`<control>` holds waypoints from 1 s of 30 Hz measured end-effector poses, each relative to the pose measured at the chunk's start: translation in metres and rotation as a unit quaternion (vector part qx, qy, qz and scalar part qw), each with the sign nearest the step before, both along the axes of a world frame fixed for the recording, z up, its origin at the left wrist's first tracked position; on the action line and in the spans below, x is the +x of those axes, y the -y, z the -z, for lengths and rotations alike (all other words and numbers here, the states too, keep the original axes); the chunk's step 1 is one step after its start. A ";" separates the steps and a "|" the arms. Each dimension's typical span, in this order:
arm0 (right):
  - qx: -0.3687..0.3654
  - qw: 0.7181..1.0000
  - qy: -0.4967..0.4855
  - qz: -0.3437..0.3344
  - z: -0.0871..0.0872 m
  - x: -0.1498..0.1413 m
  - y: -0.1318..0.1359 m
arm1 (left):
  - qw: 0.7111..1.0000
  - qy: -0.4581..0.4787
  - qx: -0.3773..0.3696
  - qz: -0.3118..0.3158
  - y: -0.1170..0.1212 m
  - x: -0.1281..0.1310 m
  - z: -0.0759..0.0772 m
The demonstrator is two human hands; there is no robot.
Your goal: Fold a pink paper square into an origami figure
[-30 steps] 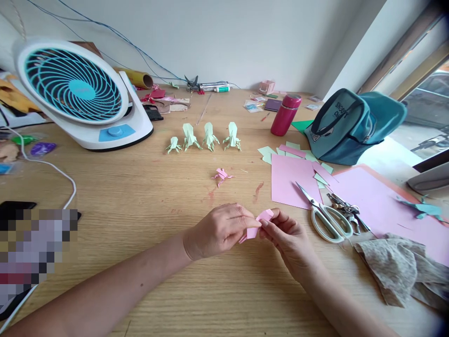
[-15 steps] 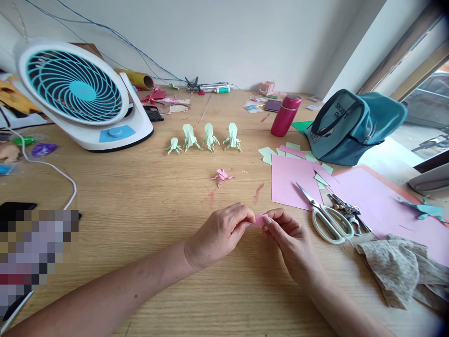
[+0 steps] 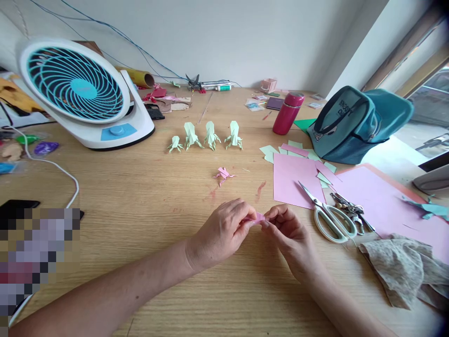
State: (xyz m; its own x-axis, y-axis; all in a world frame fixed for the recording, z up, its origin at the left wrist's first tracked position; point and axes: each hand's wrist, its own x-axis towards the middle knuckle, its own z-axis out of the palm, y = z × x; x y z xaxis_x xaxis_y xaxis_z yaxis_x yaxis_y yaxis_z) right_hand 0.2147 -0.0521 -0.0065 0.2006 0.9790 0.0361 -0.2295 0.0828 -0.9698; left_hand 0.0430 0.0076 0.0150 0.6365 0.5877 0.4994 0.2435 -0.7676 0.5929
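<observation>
My left hand [image 3: 220, 231] and my right hand [image 3: 291, 236] meet just above the wooden table [image 3: 140, 206], both pinched on a small folded pink paper [image 3: 258, 218]. Only a sliver of the paper shows between the fingertips. Beyond the hands a finished pink origami figure [image 3: 223, 174] lies on the table. Further back, several pale green origami figures [image 3: 210, 135] stand in a row.
White-handled scissors [image 3: 329, 217] and keys lie on pink paper sheets [image 3: 291, 175] at the right, with a grey cloth [image 3: 403, 269] nearer. A teal bag [image 3: 354, 124] and red bottle [image 3: 286, 113] stand behind. A white-and-teal fan [image 3: 84, 96] and its cable [image 3: 52, 164] occupy the left.
The pink paper was held open and showing a second ago. It is now pressed flatter and mostly hidden between the fingertips. Both hands stay in about the same place.
</observation>
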 end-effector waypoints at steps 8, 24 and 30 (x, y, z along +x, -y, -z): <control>0.000 1.000 0.022 -0.012 0.005 0.002 0.001 | 1.000 0.002 0.011 0.009 -0.002 -0.001 -0.003; 0.002 1.000 0.005 0.002 0.001 0.001 0.004 | 0.993 0.072 -0.087 -0.017 0.001 0.003 -0.001; 0.019 0.999 0.036 -0.003 0.004 0.001 0.005 | 0.995 0.079 -0.053 -0.027 0.004 0.001 -0.003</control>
State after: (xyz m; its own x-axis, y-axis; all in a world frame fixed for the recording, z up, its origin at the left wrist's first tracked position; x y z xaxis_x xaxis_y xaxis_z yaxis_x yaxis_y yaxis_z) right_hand 0.2158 -0.0572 -0.0110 0.1895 0.9780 0.0877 -0.1592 0.1188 -0.9801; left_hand 0.0443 0.0041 0.0179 0.5204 0.6734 0.5251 0.1798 -0.6875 0.7035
